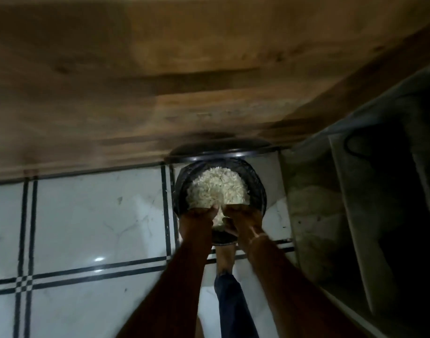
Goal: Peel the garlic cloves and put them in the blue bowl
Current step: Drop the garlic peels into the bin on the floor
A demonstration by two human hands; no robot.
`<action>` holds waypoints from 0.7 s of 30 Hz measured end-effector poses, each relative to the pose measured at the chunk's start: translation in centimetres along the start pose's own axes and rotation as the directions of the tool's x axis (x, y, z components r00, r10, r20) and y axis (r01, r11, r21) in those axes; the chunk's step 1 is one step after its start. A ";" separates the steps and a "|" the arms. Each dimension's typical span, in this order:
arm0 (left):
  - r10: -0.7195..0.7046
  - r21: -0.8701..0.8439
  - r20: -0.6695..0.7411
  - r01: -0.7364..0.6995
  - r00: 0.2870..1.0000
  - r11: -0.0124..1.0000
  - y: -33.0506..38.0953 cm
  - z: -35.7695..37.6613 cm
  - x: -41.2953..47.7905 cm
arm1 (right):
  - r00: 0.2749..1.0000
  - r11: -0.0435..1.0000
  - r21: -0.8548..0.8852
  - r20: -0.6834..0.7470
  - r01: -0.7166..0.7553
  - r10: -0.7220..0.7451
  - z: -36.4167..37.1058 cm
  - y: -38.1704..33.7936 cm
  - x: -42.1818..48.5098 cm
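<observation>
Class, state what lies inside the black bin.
A heap of pale flakes, seemingly garlic skins, fills the bin. The left hand and right hand cover its near part; anything beneath the heap is hidden.

Hands: two, left hand (198, 217) and right hand (242, 215)
Dark round bin (259, 191): one
Heap of pale peelings (217, 187): one; single pieces too blurred to count
Foot (225, 258): one
Trouser leg (231, 306): one
Wristband (257, 237): one, on the right wrist

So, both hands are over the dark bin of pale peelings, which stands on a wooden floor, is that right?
Not quite: the head view shows the dark bin on a white tiled floor with black lines. The left hand and right hand are over it.
</observation>
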State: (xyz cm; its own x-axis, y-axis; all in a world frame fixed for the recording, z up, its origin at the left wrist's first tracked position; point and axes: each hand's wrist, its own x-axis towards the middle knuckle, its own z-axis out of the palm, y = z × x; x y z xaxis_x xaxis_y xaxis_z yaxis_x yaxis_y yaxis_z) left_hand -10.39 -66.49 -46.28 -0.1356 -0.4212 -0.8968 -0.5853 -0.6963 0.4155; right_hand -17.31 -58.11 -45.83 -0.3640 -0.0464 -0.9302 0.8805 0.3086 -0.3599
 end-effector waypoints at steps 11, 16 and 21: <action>-0.230 -0.160 0.101 0.244 0.968 0.956 1.7 3.8 1.5 | 0.983 0.972 -0.152 0.041 0.181 -0.177 1.2 1.0 2.9; -0.183 -0.072 0.281 0.210 0.942 0.975 3.1 4.9 -1.8 | 0.943 0.944 -0.036 -0.047 0.327 -0.328 1.8 -0.6 0.4; -0.168 -0.146 0.394 0.242 0.903 0.959 3.4 3.2 -4.0 | 0.932 0.926 -0.160 0.186 0.342 -0.312 1.8 0.8 -1.3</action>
State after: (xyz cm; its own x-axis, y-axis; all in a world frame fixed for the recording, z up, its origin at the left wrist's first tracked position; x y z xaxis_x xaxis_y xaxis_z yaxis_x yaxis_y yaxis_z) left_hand -14.35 -65.31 -41.78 -0.3398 -0.0345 -0.9399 -0.4780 -0.8543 0.2042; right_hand -15.55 -59.55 -45.08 -0.5576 -0.3161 -0.7676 0.6422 0.4216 -0.6401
